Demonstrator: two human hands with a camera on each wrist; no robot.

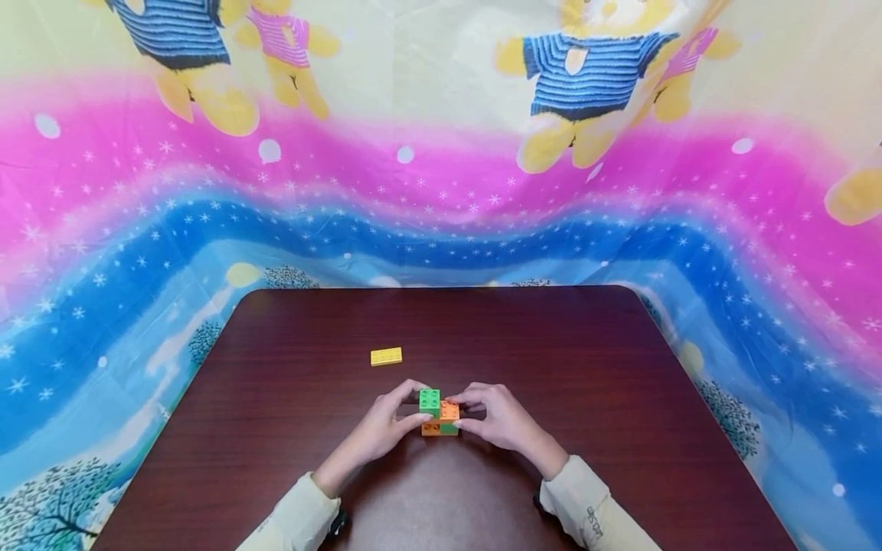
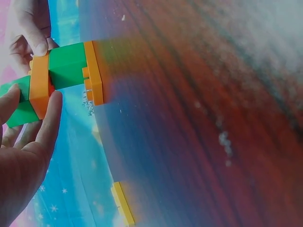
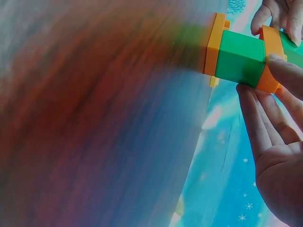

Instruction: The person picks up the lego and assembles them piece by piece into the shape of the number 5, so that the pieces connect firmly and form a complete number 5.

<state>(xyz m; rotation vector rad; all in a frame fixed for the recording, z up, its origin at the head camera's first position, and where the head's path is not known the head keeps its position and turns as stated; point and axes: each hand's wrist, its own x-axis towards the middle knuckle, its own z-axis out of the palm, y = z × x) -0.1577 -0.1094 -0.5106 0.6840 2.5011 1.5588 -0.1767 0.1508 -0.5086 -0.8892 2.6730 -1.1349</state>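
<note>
A stack of toy building bricks stands on the table in front of me. At its base lies a flat orange brick, with a green block on one end of it. Above that sits another flat orange brick, and a second green block tops its left half. From the left, my left hand pinches the upper part between thumb and fingers, at the top green block and the orange brick under it. My right hand grips the right end of the upper orange brick, its fingertips also by the lower green block.
A flat yellow brick lies on the dark wooden table, beyond and left of the stack. Behind the table hangs a cloth printed with bears and snowflakes. Its folds reach round both sides of the table.
</note>
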